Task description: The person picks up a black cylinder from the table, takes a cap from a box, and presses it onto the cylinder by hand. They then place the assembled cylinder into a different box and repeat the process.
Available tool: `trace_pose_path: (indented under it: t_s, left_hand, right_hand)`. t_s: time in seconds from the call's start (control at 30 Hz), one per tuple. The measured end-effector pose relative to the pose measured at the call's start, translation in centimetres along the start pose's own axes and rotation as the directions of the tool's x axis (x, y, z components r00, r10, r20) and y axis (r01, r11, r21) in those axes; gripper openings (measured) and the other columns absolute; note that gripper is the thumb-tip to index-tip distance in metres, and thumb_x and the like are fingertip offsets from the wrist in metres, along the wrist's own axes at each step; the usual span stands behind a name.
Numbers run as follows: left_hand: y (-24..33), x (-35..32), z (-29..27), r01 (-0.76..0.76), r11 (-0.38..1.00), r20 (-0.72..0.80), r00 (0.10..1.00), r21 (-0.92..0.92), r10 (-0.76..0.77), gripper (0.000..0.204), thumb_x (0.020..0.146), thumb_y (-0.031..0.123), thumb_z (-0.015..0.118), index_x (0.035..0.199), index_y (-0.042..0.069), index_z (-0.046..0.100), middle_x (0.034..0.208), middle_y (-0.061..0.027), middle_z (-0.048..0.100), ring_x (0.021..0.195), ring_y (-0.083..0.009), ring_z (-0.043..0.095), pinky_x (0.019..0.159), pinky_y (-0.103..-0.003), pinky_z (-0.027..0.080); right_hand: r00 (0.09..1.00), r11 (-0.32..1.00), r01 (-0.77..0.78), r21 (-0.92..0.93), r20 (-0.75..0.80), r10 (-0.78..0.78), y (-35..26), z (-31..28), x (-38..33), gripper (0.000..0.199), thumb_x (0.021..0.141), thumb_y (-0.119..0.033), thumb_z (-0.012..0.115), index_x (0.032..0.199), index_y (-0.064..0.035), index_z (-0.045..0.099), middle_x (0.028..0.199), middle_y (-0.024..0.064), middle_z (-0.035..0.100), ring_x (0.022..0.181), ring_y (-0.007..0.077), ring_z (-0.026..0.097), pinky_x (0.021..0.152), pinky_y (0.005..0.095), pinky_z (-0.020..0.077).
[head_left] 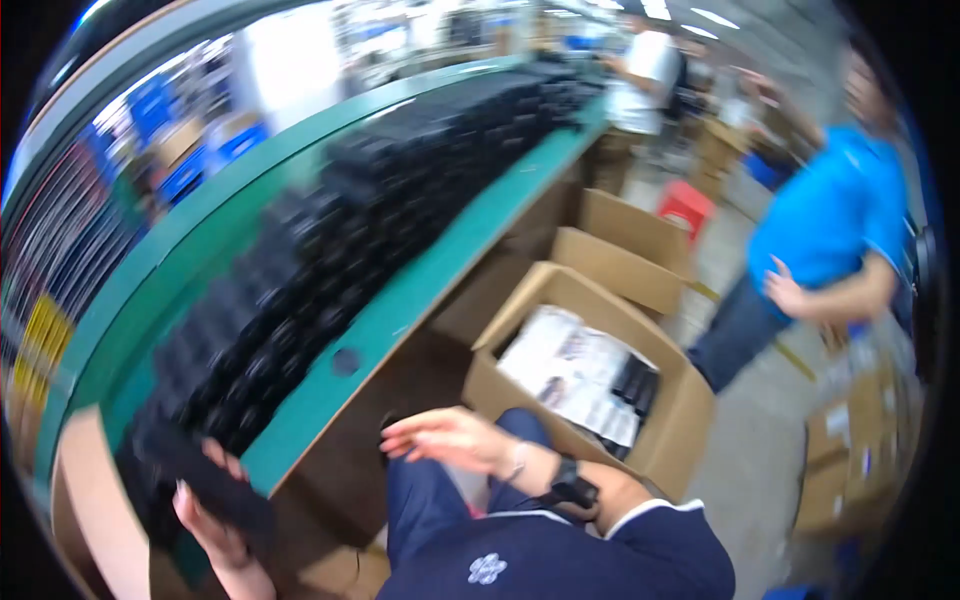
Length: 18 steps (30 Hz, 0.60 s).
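At the lower left, my left hand [212, 528] grips a long black block-shaped piece [205, 478], fingers around its sides; blur hides its details. It is held at the near end of a long heap of similar black pieces [330, 260] stacked in rows on the green bench [415, 275]. My right hand [452, 440] is over my lap, fingers stretched out and nothing gripped. A small dark spot shows by its fingertips, too blurred to name. My right wrist carries a dark watch-like device [574, 487].
Right of the bench is an open cardboard box [690, 405] with printed white sheets and black pieces inside. Another open carton [620, 255] stands behind it. A person in a blue shirt [825, 215] stands at right, another in white [645, 85] farther back. A cardboard panel [95, 490] rises at lower left.
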<state>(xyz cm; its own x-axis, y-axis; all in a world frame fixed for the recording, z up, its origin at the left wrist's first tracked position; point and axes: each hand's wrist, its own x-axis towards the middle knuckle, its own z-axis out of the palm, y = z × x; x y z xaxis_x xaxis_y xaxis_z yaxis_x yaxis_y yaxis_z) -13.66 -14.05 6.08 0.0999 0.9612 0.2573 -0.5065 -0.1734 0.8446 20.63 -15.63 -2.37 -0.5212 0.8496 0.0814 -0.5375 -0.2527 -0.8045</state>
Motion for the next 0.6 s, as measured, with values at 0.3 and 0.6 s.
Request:
trace_pose_path:
  t_s: [0.3, 0.6]
  left_hand:
    - [6.1, 3.0, -9.7, 0.129, 0.886, -0.596, 0.782, 0.446, 0.186, 0.049, 0.086, 0.024, 0.068, 0.124, -0.002, 0.052, 0.104, -0.0081, 0.063, 0.088, -0.0144, 0.060, 0.077, -0.027, 0.050]
    - [7.5, 6.1, -24.5, 0.076, 0.651, -0.343, 0.892, 0.756, 0.294, 0.071, 0.079, 0.024, 0.078, 0.134, -0.003, 0.043, 0.124, -0.0199, 0.059, 0.109, -0.0255, 0.061, 0.093, -0.037, 0.049]
  right_hand:
    - [0.949, 0.982, -0.188, -0.025, -0.262, 0.175, 5.2, -4.9, -1.9, 0.031, 0.092, -0.009, 0.056, 0.118, 0.0071, 0.058, 0.098, 0.0123, 0.067, 0.087, 0.0163, 0.063, 0.079, 0.0276, 0.0510]
    - [0.935, 0.925, -0.317, -0.211, -0.236, 0.266, 6.4, -2.4, -1.3, 0.027, 0.092, -0.013, 0.062, 0.115, -0.0004, 0.065, 0.098, 0.0073, 0.070, 0.090, 0.0117, 0.064, 0.081, 0.0244, 0.0490]
